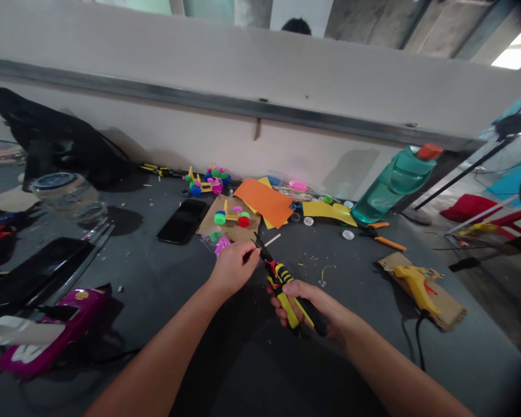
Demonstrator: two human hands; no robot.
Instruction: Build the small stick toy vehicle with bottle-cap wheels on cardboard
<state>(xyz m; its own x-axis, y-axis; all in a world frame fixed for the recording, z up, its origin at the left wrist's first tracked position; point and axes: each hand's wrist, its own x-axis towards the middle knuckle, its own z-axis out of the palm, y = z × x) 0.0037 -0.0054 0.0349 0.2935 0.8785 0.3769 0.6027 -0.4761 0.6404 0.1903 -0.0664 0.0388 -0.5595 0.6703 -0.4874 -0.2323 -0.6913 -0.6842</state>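
Observation:
My right hand (306,304) is closed round the yellow-and-black handles of a pair of pliers (282,284), whose dark jaws point up and to the left. My left hand (233,267) pinches a thin wooden stick (270,240) that passes through the jaws and sticks out to the upper right. Both hands hover just above the dark grey table (165,289), near its middle. Just behind them lies a piece of cardboard (228,223) with a small yellow toy axle carrying green and red bottle-cap wheels (232,217).
A black phone (183,220) lies left of the cardboard. Orange paper (264,202), yellow paper and loose caps sit behind. A teal water bottle (393,185) leans at the back right, a yellow glue gun (417,284) on cardboard to the right, a pink box (54,336) at the left.

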